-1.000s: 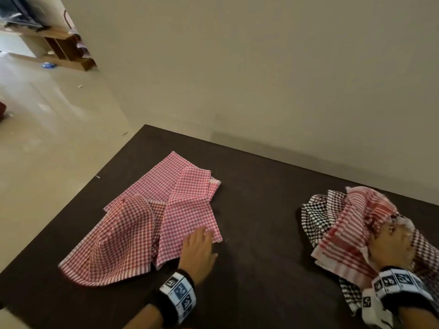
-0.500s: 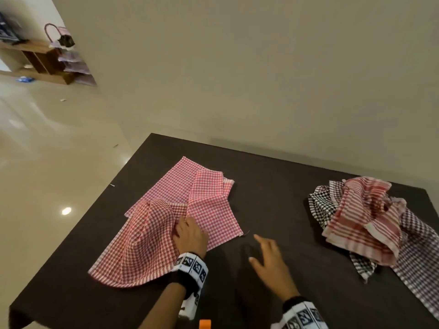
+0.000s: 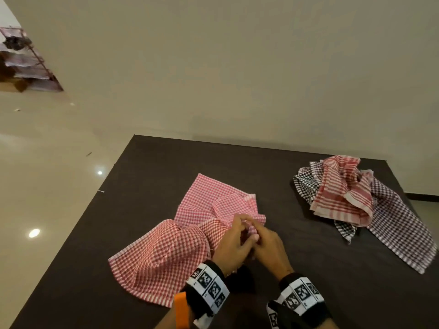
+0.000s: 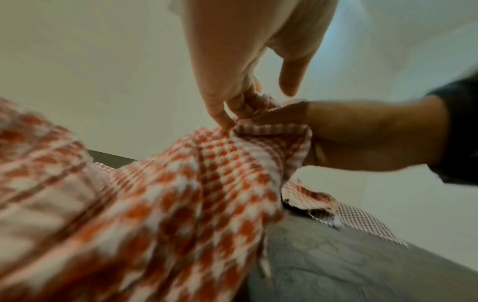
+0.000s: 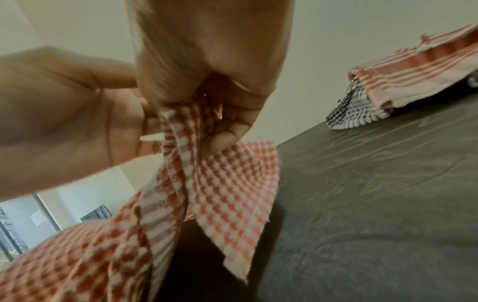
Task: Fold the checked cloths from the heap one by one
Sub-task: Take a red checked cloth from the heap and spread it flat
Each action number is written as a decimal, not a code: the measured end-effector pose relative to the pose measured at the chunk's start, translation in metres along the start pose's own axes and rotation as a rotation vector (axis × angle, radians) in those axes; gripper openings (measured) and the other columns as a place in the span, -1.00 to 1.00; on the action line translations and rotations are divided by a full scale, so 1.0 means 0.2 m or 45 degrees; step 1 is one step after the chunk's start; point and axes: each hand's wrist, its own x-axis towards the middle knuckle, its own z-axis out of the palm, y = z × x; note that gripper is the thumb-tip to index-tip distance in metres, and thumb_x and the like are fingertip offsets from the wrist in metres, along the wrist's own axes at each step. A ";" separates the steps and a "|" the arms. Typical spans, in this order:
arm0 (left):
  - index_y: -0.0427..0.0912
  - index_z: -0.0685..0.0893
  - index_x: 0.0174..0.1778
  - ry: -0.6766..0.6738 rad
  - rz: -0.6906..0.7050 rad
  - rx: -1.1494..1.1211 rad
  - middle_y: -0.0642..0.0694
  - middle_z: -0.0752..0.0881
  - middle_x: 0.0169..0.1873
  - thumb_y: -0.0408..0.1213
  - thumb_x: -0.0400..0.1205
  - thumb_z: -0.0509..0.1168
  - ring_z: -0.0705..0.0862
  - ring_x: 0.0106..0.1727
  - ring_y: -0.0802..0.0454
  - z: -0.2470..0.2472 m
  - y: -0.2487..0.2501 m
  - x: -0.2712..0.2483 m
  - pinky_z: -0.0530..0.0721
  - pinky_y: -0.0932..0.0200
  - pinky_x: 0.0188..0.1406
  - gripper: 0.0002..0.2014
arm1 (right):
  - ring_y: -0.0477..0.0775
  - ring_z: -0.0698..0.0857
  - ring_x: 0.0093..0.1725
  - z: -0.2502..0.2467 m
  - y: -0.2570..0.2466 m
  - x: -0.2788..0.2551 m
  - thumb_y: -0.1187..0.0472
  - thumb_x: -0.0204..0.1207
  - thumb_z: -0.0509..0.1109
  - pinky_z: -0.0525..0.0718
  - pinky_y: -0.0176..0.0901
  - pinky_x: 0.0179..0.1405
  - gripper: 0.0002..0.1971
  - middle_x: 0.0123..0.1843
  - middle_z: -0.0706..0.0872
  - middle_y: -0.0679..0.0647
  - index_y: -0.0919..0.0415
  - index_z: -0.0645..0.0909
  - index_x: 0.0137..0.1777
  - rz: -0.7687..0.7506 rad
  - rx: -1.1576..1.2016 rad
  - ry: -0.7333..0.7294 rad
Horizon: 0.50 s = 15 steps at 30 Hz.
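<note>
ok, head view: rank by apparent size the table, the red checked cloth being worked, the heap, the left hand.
1. table
2. red checked cloth
3. heap; close to the cloth in spread, so the order of these two is unsure
4. left hand

A red-and-white checked cloth [image 3: 166,255] lies rumpled at lower centre of the head view on the dark table, one corner lifted and bunched; under it, reaching toward the frame's centre, a second red checked cloth [image 3: 202,198] lies flatter. At right centre sits the heap [image 3: 344,198]: a red striped cloth crumpled on top of black-and-white and dark checked ones.
</note>
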 end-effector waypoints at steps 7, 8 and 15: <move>-0.06 0.47 0.34 0.009 -0.040 1.130 -0.05 0.61 0.25 0.28 0.40 0.29 0.55 0.30 0.02 0.09 -0.20 -0.03 0.56 -0.19 0.30 -0.32 | -0.20 0.69 0.04 -0.38 0.17 0.07 0.52 0.43 0.34 0.63 -0.31 0.12 -0.67 0.01 0.76 -0.04 0.08 0.71 -0.01 -0.145 0.061 0.282; -0.09 0.48 0.32 0.011 -0.113 1.244 -0.10 0.62 0.24 0.23 0.23 0.44 0.63 0.27 -0.08 0.08 -0.23 -0.02 0.57 -0.27 0.22 -0.21 | -0.15 0.69 0.02 -0.46 0.20 0.11 0.59 0.40 0.31 0.62 -0.35 0.11 -0.65 -0.01 0.76 0.03 0.14 0.71 -0.04 -0.156 0.032 0.371; -0.04 0.40 0.47 0.008 -0.297 1.246 -0.08 0.58 0.33 -0.27 0.45 0.29 0.59 0.33 -0.11 0.05 -0.35 0.12 0.50 -0.11 0.30 -0.39 | 0.11 0.60 -0.03 -1.13 0.29 0.39 0.68 0.33 0.15 0.47 -0.40 0.02 -0.59 -0.01 0.63 0.20 0.33 0.73 -0.05 -0.033 -0.108 1.070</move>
